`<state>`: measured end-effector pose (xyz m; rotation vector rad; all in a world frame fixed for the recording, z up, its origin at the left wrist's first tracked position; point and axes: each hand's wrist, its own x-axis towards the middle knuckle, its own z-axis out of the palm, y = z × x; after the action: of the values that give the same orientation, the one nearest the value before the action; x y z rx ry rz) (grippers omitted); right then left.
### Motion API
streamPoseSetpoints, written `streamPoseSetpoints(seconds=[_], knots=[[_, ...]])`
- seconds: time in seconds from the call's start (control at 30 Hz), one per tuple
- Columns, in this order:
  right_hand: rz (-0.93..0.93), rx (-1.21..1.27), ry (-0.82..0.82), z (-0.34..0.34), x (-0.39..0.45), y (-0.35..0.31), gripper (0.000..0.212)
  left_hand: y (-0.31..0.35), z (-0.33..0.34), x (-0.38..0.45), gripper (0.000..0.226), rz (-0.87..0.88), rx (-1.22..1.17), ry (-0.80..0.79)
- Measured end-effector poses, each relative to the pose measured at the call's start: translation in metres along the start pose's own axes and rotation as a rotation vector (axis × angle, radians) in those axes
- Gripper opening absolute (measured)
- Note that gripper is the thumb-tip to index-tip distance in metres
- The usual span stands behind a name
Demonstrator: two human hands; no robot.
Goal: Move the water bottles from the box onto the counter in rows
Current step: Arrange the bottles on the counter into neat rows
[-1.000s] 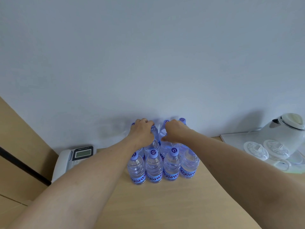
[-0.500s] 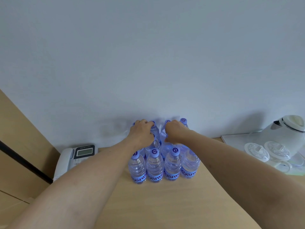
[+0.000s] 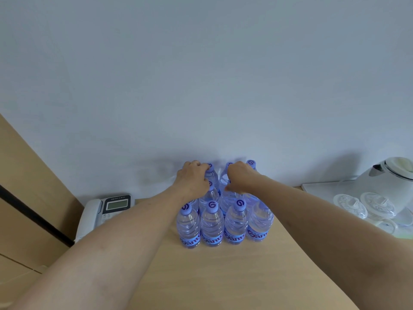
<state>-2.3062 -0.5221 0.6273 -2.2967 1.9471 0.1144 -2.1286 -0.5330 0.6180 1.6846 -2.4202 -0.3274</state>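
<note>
Wooden counter (image 3: pixel 223 276) unchanged; left hand (image 3: pixel 193 179) and right hand (image 3: pixel 239 177) still grip far-row tops among upright clear, blue-capped water bottles (image 3: pixel 212 224)

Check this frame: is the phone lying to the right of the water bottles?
No: the phone lies on the counter left of the water bottles, while the kettle stands to their right.
</note>
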Motion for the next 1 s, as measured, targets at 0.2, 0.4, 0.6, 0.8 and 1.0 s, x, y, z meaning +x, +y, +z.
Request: streamPoseSetpoints(seconds=[0.2, 0.4, 0.6, 0.8, 1.0], knots=[[0.058, 0.049, 0.037, 0.001, 0.001, 0.001, 0.044, -0.002, 0.0, 0.0, 0.049, 0.006, -0.001, 0.009], [0.086, 0.086, 0.063, 0.004, 0.002, 0.002, 0.05, -0.002, -0.002, 0.002, 0.048, 0.025, -0.014, 0.022], [0.124, 0.13, 0.107, 0.01, 0.004, 0.002, 0.05, -0.001, -0.001, 0.004, 0.047, 0.035, -0.015, 0.019], [0.157, 0.146, 0.118, 0.013, 0.007, 0.001, 0.049, -0.003, -0.001, 0.005, 0.047, 0.041, -0.024, 0.023], [0.171, 0.164, 0.09, 0.012, 0.003, 0.0, 0.046, -0.001, 0.0, 0.007, 0.044, 0.062, -0.029, 0.005]])
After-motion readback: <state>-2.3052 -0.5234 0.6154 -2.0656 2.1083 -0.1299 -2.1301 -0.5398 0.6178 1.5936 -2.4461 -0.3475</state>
